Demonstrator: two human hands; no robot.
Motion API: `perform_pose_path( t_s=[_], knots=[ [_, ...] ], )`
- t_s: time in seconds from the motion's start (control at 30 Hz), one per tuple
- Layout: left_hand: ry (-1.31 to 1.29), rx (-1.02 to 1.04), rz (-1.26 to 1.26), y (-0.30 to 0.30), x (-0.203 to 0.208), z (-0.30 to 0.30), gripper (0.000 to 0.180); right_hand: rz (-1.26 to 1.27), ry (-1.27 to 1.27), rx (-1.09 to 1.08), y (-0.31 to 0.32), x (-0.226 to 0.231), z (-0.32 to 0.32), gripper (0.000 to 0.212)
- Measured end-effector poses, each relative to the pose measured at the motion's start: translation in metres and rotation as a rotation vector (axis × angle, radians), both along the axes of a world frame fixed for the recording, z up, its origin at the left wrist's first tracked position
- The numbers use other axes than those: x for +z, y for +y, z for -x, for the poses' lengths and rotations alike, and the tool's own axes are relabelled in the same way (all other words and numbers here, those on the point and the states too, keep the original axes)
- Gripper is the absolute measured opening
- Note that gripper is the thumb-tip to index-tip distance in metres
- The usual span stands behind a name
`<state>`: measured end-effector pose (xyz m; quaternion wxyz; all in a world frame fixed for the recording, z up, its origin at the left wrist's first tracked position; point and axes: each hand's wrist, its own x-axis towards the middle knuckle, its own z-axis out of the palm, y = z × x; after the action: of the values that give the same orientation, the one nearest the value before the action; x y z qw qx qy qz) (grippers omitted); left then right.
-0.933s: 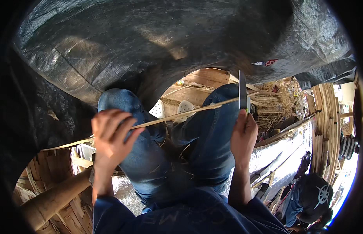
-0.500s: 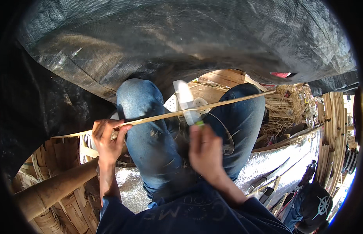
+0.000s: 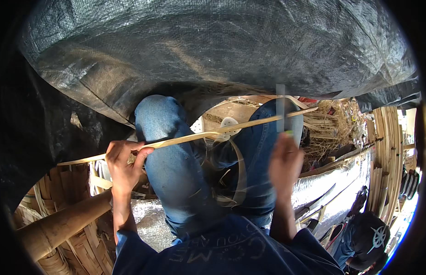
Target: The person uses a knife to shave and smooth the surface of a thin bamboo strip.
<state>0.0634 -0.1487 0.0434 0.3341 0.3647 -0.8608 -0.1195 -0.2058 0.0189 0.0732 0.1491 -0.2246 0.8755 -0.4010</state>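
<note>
A long, narrow bamboo strip (image 3: 194, 137) slants across my knees, its right end higher. My left hand (image 3: 123, 165) pinches it between thumb and fingers beside my left knee. My right hand (image 3: 287, 160), blurred by motion, is closed round a knife, mostly hiding its handle; a bit of green shows at its top. The knife's blade (image 3: 280, 105) points away from me and crosses the strip near its right end. From the strip's middle a thin curled shaving (image 3: 242, 172) hangs down between my legs, also blurred.
A dark tarp (image 3: 213, 50) bulges across the far side. Bamboo scraps (image 3: 334, 130) lie beyond my right knee. At right, long tools rest on a silver sheet (image 3: 332, 185), beside upright bamboo slats (image 3: 386, 151) and a person in a dark cap (image 3: 368, 236). A bamboo pole (image 3: 68, 222) lies at left.
My right hand and the knife have moved right along the strip, from its middle to near its right end. The shaving now hangs lower between my legs. My left hand stays in place.
</note>
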Motion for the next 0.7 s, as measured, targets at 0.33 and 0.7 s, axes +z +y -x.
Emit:
perform_pose_path(
  t_s=[0.33,0.7],
  knots=[
    [-0.050,-0.030,-0.093,-0.002,0.002,0.000,0.019,0.179,0.245,0.333,-0.020,-0.017,-0.048,0.023],
    [-0.104,-0.113,-0.121,-0.005,0.005,-0.002,0.018,0.053,0.214,0.252,-0.001,-0.018,-0.033,0.021]
  ],
)
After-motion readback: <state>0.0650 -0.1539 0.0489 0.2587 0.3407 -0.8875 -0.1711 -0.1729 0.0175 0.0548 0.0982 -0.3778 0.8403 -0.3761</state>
